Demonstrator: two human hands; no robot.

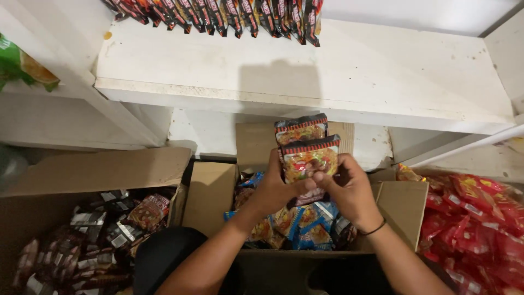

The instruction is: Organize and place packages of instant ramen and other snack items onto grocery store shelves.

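White shelving [338, 71] fills the background, with a row of dark packets [218, 13] standing along its back edge and most of the board bare. Below it, the left hand [273, 188] and right hand [349, 191] both have their grip closed on a small stack of noodle packets [308, 153], raised above an open cardboard box [210, 196] holding many more. By the look of it, stocking has barely begun. Another box of dark packets [93, 235] sits left, red packets [475, 218] right.
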